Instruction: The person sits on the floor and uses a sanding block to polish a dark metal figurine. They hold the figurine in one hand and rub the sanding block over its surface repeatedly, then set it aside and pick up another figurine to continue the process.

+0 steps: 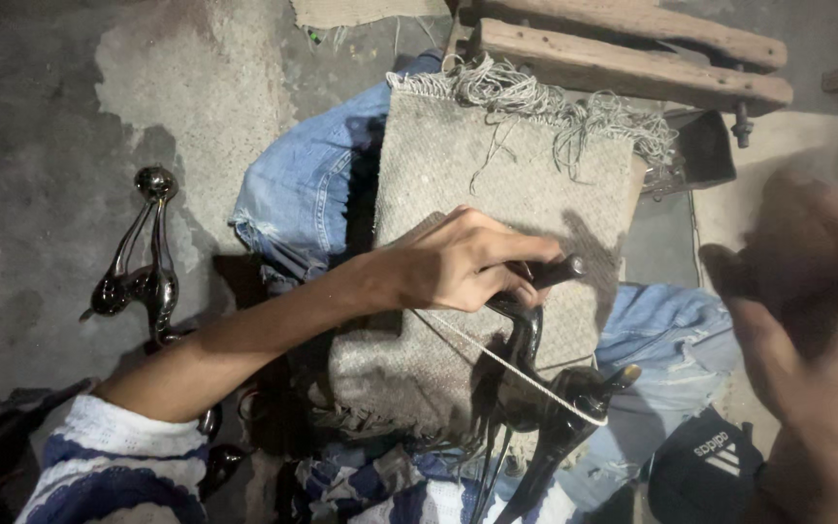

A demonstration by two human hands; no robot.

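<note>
Head view, looking down onto the person's lap. The left hand [458,262] is closed around one end of a glossy black curved figurine [535,369] — a slender, horn-like or bird-shaped piece — which lies across a coarse grey woven cloth [526,184] spread over the knees of blue jeans [307,189]. The figurine sits at the near right part of the cloth, its neck under the fingers and its wider body trailing toward the near edge. A taut pale cord [506,364] crosses the piece diagonally, running from below the hand toward the near right.

The right hand [807,320] is at the right edge, blurred by motion; whether it is open or holds anything cannot be told.

On the concrete floor [41,146] to the left lies another glossy black figurine [143,262] of similar form, well apart from the lap. At the far side, a weathered wooden frame [632,49] stands just beyond the cloth's frayed fringe.

Handling, as a judgement: the piece looks rigid, smooth and polished — likely slippery in bare fingers, with thin necks and tips that may snap under bending. Hold is best taken at the thicker body or close to the neck's base, with the cloth beneath serving as padding and friction.
</note>
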